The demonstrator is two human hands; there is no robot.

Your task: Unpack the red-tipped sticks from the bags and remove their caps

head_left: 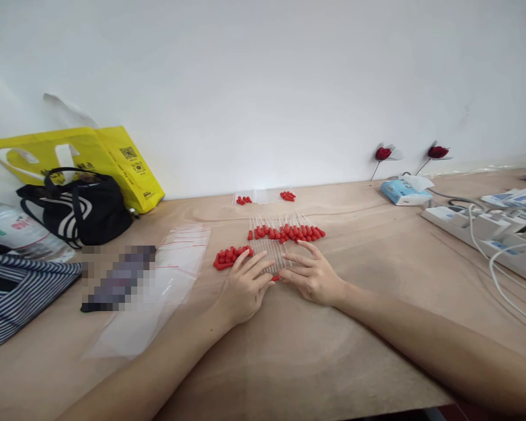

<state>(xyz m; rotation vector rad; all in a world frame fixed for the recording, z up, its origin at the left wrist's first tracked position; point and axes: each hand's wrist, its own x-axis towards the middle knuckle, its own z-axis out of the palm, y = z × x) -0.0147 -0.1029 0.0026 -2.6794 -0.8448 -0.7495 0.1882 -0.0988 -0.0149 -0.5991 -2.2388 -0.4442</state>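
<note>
- Droppers (272, 248): a flat row of slim clear tubes with red rubber tops, under the fingertips of both hands.
- Left hand (245, 286) and right hand (313, 275): flat, fingers spread on the tubes, pinching nothing.
- Step, I judge: squaring the row; round tubes roll, so any next move calls for light, even pressure.
- Loose red bulbs (228, 257) just beside the left fingertips; glossy zip bags (179, 257) farther left on the bench (333, 351).
</note>
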